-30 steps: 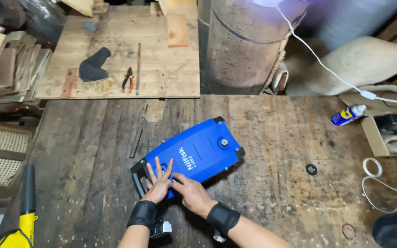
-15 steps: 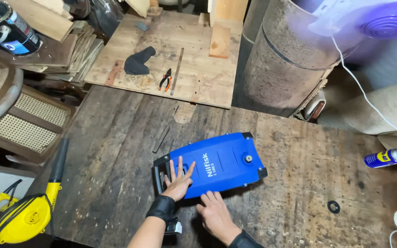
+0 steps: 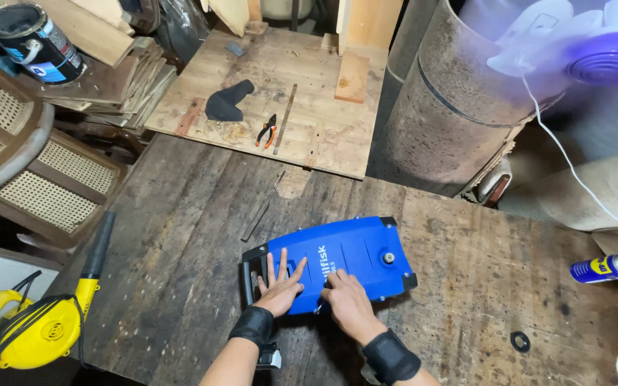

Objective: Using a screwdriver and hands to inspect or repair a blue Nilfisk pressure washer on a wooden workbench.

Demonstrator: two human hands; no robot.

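While both hands press down on it, the blue machine housing (image 3: 337, 263) lies flat on the dark wooden table (image 3: 180, 236), near the person's edge and about mid-width. Head view only: left hand (image 3: 279, 284) is spread flat, fingers apart, palm on the housing's left end just beside its black handle frame (image 3: 250, 275); nothing gripped. Right hand (image 3: 346, 304) rests knuckles-up on the lower edge of the housing, fingers curled together, cannot tell if it pinches anything under them. Both wrists wear black wraps. Long axis of the housing runs left to right, tilted up slightly toward the right; it extends away from the hands to the upper right, so the far end with the small metal knob (image 3: 388, 257) is closer to the right hand. Well apart: a thin metal rod (image 3: 264, 206) up-left, yellow blower (image 3: 33, 329) off the table's left, blue spray can (image 3: 602, 269) far right, black ring (image 3: 520, 341) lower right, pliers (image 3: 267, 131) on the plywood board (image 3: 323, 136) beyond
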